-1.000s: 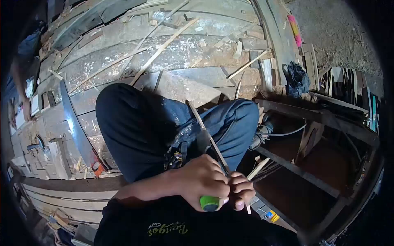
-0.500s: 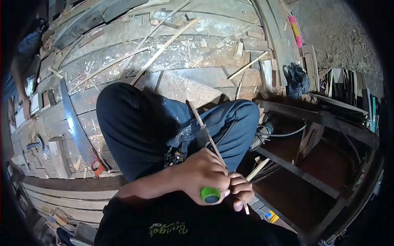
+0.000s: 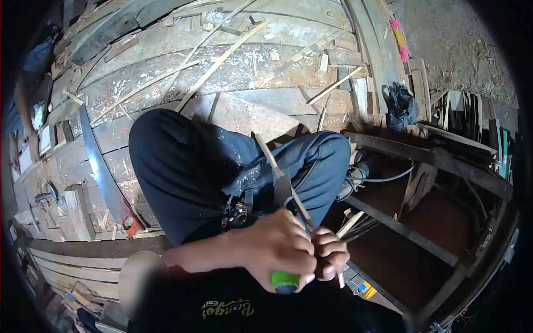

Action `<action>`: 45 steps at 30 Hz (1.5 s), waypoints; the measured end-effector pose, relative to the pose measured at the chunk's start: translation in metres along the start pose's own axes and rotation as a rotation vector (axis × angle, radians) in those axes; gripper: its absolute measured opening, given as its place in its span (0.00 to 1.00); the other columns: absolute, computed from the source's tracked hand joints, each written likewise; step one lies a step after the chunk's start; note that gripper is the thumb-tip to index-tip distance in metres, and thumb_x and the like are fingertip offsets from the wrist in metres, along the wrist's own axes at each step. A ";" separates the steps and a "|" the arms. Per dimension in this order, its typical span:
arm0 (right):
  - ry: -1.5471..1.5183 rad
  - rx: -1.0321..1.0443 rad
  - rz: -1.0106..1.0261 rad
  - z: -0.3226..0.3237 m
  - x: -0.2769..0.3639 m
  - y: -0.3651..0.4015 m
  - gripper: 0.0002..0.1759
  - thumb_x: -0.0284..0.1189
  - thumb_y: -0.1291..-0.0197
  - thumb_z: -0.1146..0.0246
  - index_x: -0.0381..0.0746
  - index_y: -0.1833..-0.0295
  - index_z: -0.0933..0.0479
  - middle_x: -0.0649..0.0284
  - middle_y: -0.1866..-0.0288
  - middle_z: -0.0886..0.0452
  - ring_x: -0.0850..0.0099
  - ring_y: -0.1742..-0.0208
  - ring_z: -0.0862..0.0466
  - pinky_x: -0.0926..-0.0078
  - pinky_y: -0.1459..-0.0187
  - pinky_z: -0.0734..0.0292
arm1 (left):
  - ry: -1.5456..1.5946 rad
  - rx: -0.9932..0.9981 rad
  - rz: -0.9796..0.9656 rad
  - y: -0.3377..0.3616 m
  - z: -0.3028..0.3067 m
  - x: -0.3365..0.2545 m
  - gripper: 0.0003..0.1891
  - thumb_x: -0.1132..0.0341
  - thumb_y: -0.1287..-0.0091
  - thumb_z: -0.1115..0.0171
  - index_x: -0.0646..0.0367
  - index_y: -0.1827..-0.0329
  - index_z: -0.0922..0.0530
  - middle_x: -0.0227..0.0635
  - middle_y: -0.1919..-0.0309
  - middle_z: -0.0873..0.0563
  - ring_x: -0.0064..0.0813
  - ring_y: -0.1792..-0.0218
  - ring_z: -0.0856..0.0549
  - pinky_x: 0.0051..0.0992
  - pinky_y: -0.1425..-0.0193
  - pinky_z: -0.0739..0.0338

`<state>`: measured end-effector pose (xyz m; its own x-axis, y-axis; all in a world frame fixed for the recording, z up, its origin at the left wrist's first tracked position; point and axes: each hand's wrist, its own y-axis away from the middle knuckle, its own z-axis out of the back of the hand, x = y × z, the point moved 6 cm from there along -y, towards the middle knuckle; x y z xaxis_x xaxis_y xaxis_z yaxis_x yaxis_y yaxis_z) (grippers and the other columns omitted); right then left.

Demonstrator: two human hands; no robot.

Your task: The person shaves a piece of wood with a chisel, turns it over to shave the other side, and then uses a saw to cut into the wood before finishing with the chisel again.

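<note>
My left hand (image 3: 277, 244) is closed round the green handle (image 3: 285, 282) of a knife, with the round handle end sticking out below the fist. The dark, flat blade (image 3: 282, 190) points away from me and lies against a thin wooden strip (image 3: 267, 151). My right hand (image 3: 330, 252) is closed on the strip's near part, touching my left hand, and a short end shows below the fingers. The strip slants from between my bent legs (image 3: 183, 166) down to the right. Where the fingers meet, part of the strip is hidden.
A handsaw (image 3: 102, 172) with a red handle lies left on the plank floor, near a wood block (image 3: 80, 213). Thin sticks (image 3: 222, 61) are scattered ahead. An open dark frame (image 3: 411, 236) and a black bag (image 3: 401, 105) are right. Another person's arm (image 3: 28, 122) shows far left.
My left hand has moved slightly down, and more of the blade shows along the strip. My right hand and the strip's near end have shifted slightly right.
</note>
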<state>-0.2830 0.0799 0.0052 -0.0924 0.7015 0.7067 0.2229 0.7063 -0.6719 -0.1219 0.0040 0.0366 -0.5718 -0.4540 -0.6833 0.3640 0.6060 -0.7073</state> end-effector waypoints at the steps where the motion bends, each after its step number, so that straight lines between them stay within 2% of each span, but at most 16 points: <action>1: -0.007 0.011 0.018 -0.001 -0.001 0.000 0.28 0.32 0.38 0.39 0.43 0.86 0.47 0.67 0.91 0.44 0.72 0.91 0.44 0.69 0.84 0.43 | 0.006 -0.003 -0.027 -0.002 -0.002 -0.002 0.16 0.63 0.44 0.28 0.55 0.81 0.28 0.28 0.82 0.25 0.30 0.81 0.19 0.29 0.79 0.27; 2: -0.107 0.179 -0.025 -0.008 -0.003 -0.006 0.27 0.30 0.40 0.39 0.43 0.87 0.47 0.67 0.91 0.43 0.72 0.90 0.44 0.69 0.84 0.42 | 0.015 0.070 -0.020 0.000 -0.007 -0.006 0.14 0.65 0.46 0.29 0.54 0.81 0.28 0.27 0.83 0.26 0.31 0.80 0.19 0.31 0.78 0.25; 5: -0.076 0.114 0.030 -0.011 -0.001 -0.005 0.27 0.29 0.41 0.40 0.42 0.87 0.47 0.67 0.91 0.42 0.72 0.90 0.45 0.68 0.84 0.41 | -0.075 0.029 0.121 0.011 -0.002 0.025 0.13 0.66 0.48 0.30 0.54 0.82 0.28 0.27 0.85 0.27 0.30 0.81 0.19 0.31 0.78 0.24; 7: -0.125 0.322 -0.025 -0.011 -0.002 -0.009 0.27 0.30 0.41 0.39 0.42 0.88 0.45 0.67 0.91 0.43 0.72 0.91 0.44 0.68 0.84 0.41 | -0.164 0.065 0.137 0.010 0.003 0.024 0.14 0.67 0.48 0.30 0.53 0.82 0.29 0.27 0.85 0.26 0.28 0.83 0.20 0.30 0.79 0.25; 9: -0.085 0.116 -0.031 -0.007 -0.002 -0.001 0.27 0.30 0.41 0.39 0.42 0.88 0.44 0.67 0.91 0.42 0.72 0.91 0.44 0.68 0.83 0.40 | -0.001 -0.040 0.021 0.004 0.004 -0.001 0.15 0.67 0.48 0.31 0.52 0.84 0.31 0.27 0.85 0.26 0.26 0.85 0.22 0.28 0.81 0.28; 13: -0.078 0.234 -0.030 -0.011 -0.002 -0.005 0.26 0.30 0.42 0.38 0.42 0.88 0.43 0.67 0.91 0.41 0.72 0.90 0.42 0.66 0.82 0.38 | -0.144 0.042 0.104 0.017 0.002 0.034 0.14 0.62 0.46 0.28 0.49 0.79 0.28 0.23 0.84 0.24 0.24 0.83 0.20 0.27 0.80 0.26; 14: -0.136 0.488 -0.078 -0.019 -0.004 -0.017 0.27 0.30 0.41 0.39 0.43 0.88 0.45 0.68 0.91 0.41 0.72 0.90 0.42 0.65 0.82 0.38 | -0.085 -0.108 0.060 0.017 0.005 0.028 0.14 0.61 0.47 0.28 0.49 0.79 0.29 0.23 0.82 0.22 0.23 0.82 0.19 0.26 0.81 0.27; 18: 0.005 0.029 -0.032 -0.007 -0.002 -0.008 0.30 0.33 0.37 0.40 0.45 0.87 0.49 0.71 0.92 0.46 0.75 0.92 0.47 0.72 0.85 0.46 | 0.017 0.025 0.000 0.005 0.004 0.008 0.12 0.68 0.46 0.28 0.55 0.78 0.26 0.26 0.82 0.24 0.25 0.82 0.19 0.26 0.81 0.27; 21: -0.004 0.025 -0.042 -0.004 -0.004 -0.012 0.29 0.34 0.38 0.39 0.45 0.86 0.47 0.70 0.92 0.46 0.75 0.92 0.46 0.71 0.85 0.45 | 0.035 -0.060 0.005 0.003 0.007 0.010 0.15 0.65 0.44 0.28 0.54 0.80 0.28 0.26 0.83 0.26 0.26 0.83 0.21 0.27 0.83 0.30; 25: -0.080 0.179 -0.053 -0.008 -0.006 -0.012 0.27 0.31 0.41 0.39 0.44 0.87 0.46 0.69 0.91 0.44 0.73 0.92 0.44 0.67 0.84 0.42 | -0.003 0.122 -0.034 -0.005 -0.006 -0.002 0.17 0.61 0.44 0.31 0.52 0.82 0.31 0.26 0.84 0.26 0.26 0.82 0.20 0.27 0.80 0.26; 28: -0.089 0.161 -0.042 -0.006 -0.005 -0.014 0.27 0.30 0.42 0.39 0.44 0.87 0.46 0.68 0.91 0.42 0.73 0.91 0.43 0.67 0.84 0.42 | -0.168 0.046 0.109 0.012 0.000 0.035 0.13 0.60 0.42 0.33 0.51 0.77 0.28 0.25 0.82 0.25 0.26 0.81 0.20 0.27 0.80 0.27; 31: -0.169 0.418 -0.081 -0.009 -0.005 -0.011 0.27 0.30 0.42 0.39 0.45 0.88 0.46 0.70 0.92 0.43 0.74 0.91 0.44 0.68 0.83 0.43 | -0.004 0.055 0.024 0.005 0.003 0.009 0.13 0.60 0.44 0.31 0.51 0.77 0.27 0.25 0.81 0.24 0.26 0.80 0.19 0.27 0.80 0.27; 35: -0.167 0.417 -0.103 -0.013 -0.008 -0.023 0.26 0.30 0.39 0.41 0.43 0.87 0.45 0.70 0.92 0.43 0.75 0.92 0.45 0.70 0.85 0.44 | -0.143 0.076 0.149 0.011 0.006 0.035 0.12 0.62 0.53 0.29 0.51 0.72 0.25 0.28 0.80 0.23 0.33 0.78 0.18 0.31 0.75 0.26; 42: -0.126 0.266 -0.050 -0.015 -0.010 -0.025 0.28 0.30 0.40 0.41 0.46 0.87 0.49 0.73 0.93 0.46 0.77 0.92 0.48 0.73 0.85 0.52 | -0.076 0.041 0.145 0.010 0.007 0.033 0.13 0.59 0.54 0.29 0.51 0.70 0.24 0.27 0.80 0.22 0.33 0.78 0.17 0.33 0.74 0.26; 43: -0.156 0.344 -0.075 -0.017 -0.011 -0.027 0.28 0.29 0.40 0.41 0.46 0.87 0.49 0.73 0.93 0.46 0.78 0.92 0.48 0.73 0.85 0.52 | 0.005 0.012 0.126 0.010 0.009 0.022 0.12 0.60 0.53 0.29 0.53 0.74 0.25 0.29 0.82 0.23 0.34 0.78 0.17 0.34 0.75 0.26; 45: -0.072 0.141 -0.049 -0.014 -0.010 -0.026 0.28 0.30 0.40 0.40 0.46 0.87 0.48 0.73 0.92 0.46 0.77 0.92 0.48 0.73 0.85 0.51 | 0.028 0.013 0.024 0.000 0.011 0.011 0.14 0.63 0.48 0.29 0.50 0.81 0.29 0.26 0.83 0.25 0.27 0.82 0.20 0.28 0.78 0.28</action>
<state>-0.2746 0.0529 0.0184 -0.1700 0.6675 0.7249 0.0785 0.7425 -0.6653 -0.1199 -0.0080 0.0272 -0.5833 -0.4206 -0.6948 0.3875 0.6078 -0.6932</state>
